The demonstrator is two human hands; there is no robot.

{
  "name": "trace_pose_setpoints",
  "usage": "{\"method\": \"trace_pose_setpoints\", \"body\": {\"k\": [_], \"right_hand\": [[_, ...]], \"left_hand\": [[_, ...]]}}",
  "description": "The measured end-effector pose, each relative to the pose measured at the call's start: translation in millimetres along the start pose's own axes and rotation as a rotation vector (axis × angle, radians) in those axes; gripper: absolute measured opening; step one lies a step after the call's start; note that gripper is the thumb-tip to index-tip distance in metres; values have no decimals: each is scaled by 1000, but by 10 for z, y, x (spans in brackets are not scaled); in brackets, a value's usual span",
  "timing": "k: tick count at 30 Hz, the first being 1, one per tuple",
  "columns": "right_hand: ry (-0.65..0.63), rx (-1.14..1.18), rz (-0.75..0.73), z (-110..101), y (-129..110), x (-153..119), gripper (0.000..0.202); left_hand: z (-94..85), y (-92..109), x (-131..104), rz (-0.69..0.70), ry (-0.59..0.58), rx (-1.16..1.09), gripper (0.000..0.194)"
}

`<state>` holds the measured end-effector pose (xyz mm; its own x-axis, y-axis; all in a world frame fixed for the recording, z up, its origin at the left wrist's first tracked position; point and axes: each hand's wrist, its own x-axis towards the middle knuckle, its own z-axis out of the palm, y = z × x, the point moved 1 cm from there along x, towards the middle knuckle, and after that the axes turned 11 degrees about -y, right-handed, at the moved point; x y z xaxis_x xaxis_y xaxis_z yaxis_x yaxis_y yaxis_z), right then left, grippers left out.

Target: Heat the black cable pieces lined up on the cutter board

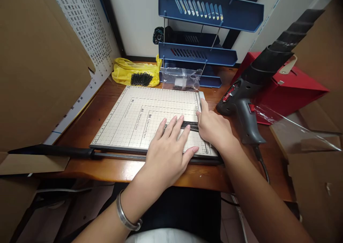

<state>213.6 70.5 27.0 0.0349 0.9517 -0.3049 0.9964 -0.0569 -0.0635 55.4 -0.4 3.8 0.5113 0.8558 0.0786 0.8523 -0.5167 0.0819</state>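
A paper cutter point(125, 125) with a cream gridded board lies on the table, its black-handled arm point(72, 152) along the near side. Across the board's right part runs a bundle of thin black strands point(190, 126); whether they are wires or tubes I cannot tell. My left hand point(167, 153) rests flat with fingers spread, its fingertips over the strands' left part. At the board's right edge, my right hand point(214, 128) is closed about the strands' right ends, with its forefinger pointing along the edge. Those ends are hidden under it.
A pile of short black pieces point(142, 79) lies on a yellow bag point(120, 70) behind the board, beside a clear plastic bag point(182, 79). Further back stands a blue tiered rack point(198, 54). To the right are a heat gun point(246, 104), its cord and a red box point(292, 93).
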Motion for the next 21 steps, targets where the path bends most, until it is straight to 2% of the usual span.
{"method": "trace_pose_setpoints", "body": {"k": [6, 21], "right_hand": [[-7, -10, 2, -10, -4, -9, 61], [-16, 85, 9, 0, 19, 12, 60]], "left_hand": [[-39, -6, 83, 103, -83, 4, 73], [-36, -56, 102, 141, -120, -28, 79]]}}
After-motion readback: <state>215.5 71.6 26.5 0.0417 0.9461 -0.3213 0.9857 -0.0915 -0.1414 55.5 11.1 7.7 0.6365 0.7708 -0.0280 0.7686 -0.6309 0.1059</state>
